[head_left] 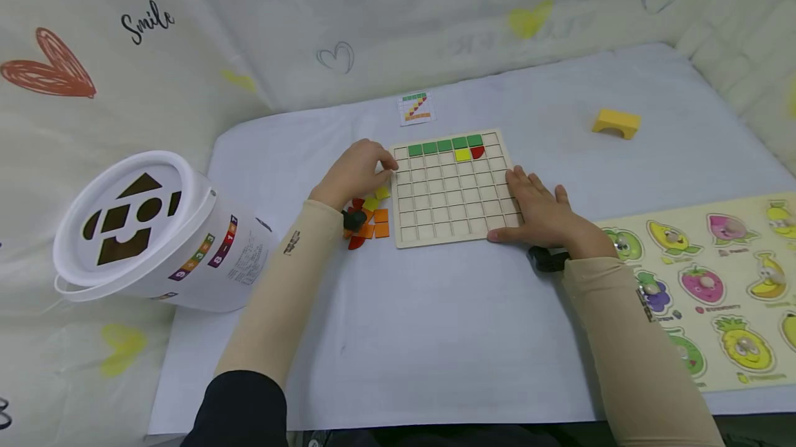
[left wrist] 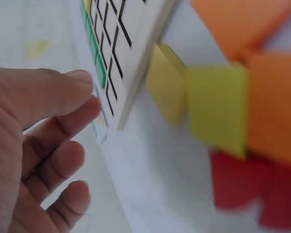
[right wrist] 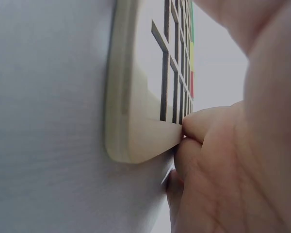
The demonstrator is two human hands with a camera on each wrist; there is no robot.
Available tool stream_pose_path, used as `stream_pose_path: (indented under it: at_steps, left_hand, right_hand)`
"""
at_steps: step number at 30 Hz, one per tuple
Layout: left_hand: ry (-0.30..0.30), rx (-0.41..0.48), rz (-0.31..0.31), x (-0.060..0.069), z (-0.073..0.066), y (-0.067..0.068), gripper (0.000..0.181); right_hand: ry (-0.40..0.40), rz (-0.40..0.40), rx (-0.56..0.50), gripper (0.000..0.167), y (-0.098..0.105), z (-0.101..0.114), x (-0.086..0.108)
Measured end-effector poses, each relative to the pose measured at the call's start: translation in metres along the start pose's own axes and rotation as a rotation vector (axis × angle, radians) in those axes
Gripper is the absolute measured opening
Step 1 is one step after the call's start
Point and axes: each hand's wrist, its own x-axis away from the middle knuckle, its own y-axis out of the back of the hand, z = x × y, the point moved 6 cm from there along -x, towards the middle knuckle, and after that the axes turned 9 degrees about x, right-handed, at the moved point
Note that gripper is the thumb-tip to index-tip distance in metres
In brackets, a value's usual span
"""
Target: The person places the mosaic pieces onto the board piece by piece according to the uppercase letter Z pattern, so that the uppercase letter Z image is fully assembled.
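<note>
On the far left, by the end of the white cloth-covered bench (head_left: 435,336), is a big white plastic bucket (head_left: 249,264) with a round white lid (head_left: 133,202) that has holes cut in it (one is a triangle). Next comes the left hand (head_left: 357,169), near the top left corner of the board; its fingers are bent in a loose way, with the thumb and pointing finger close together, and they are free, with nothing to be seen in them. Just under that hand is a small, messy pile on the bench: flat orange squares (head_left: 381,230), flat yellow squares (head_left: 381,193) and flat red rounded pieces (head_left: 356,243). The wrist hides some of this pile. A little white picture card (head_left: 418,107) with a Z of coloured shapes lies just behind the board. The pale wooden board with a grid of small boxes (head_left: 444,195) lies flat in the middle. Near its top are five green squares (head_left: 444,146) in a row, and below them sit one yellow square (head_left: 462,155) and, right beside it, one red rounded piece (head_left: 477,152). The right hand (head_left: 541,215) touches the board's right edge with its fingers stretched out, not curled round it. Farther right and back stands a yellow arch block (head_left: 617,121). Last is a pale yellow fruit picture board (head_left: 736,274), partly under the right arm.
</note>
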Motion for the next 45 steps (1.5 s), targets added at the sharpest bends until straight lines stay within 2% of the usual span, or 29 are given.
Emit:
stream_pose_path:
  at_steps: [5, 7, 12, 21, 28, 35, 41, 45]
  left_hand:
    - [0.124, 0.030, 0.079, 0.025, 0.024, 0.000, 0.021]
    - [0.153, 0.044, 0.108, 0.032, 0.031, -0.001, 0.022]
    - [0.166, 0.070, 0.157, 0.042, 0.043, -0.005, 0.024]
    - [0.187, 0.122, 0.174, 0.051, 0.052, -0.005, 0.020]
    - [0.193, 0.140, 0.160, 0.055, 0.058, -0.003, 0.021]
    - [0.199, 0.150, 0.131, 0.055, 0.060, -0.001, 0.018]
    - [0.182, 0.113, 0.086, 0.051, 0.062, 0.002, 0.016]
    - [0.190, 0.079, 0.042, 0.050, 0.063, 0.003, 0.018]
  right_hand:
    - [0.003, 0.006, -0.005, 0.129, 0.000, -0.003, 0.001]
    - [0.003, 0.008, -0.003, 0.129, 0.000, -0.004, 0.002]
    - [0.003, 0.018, -0.005, 0.130, -0.002, -0.006, 0.001]
    - [-0.001, 0.028, -0.004, 0.131, -0.003, -0.004, 0.000]
    - [0.002, 0.020, 0.006, 0.130, -0.002, -0.001, 0.001]
    - [0.001, 0.016, 0.010, 0.130, -0.001, 0.000, 0.001]
    - [-0.002, 0.008, 0.001, 0.130, 0.001, 0.000, 0.001]
    - [-0.002, 0.006, -0.002, 0.130, 0.001, 0.000, 0.000]
